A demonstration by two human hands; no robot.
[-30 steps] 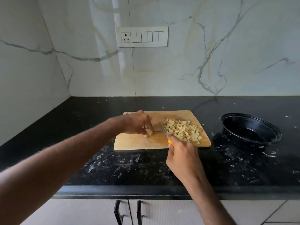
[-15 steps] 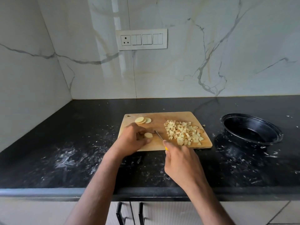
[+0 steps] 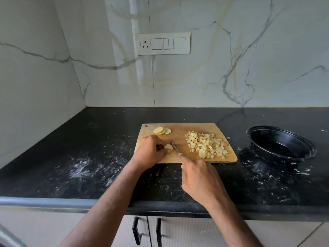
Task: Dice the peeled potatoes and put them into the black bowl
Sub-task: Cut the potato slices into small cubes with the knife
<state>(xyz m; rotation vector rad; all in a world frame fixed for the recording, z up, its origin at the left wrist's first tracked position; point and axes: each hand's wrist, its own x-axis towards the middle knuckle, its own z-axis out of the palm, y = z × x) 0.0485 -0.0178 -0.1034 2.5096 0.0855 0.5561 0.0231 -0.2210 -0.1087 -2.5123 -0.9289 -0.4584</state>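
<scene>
Two grips share the dicing step: the left hand (image 3: 149,152) pinches a pale potato slice stack (image 3: 168,147) on the wooden cutting board (image 3: 179,155), the right hand (image 3: 201,182) clenches the yellow-handled knife (image 3: 175,148), which next needs downward cuts, then transfer to the empty black bowl (image 3: 280,146).

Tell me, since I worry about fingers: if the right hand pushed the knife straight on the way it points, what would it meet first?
Probably the potato piece held by the left hand; the knife in the right hand already lies at it, fingertips close behind.
</scene>
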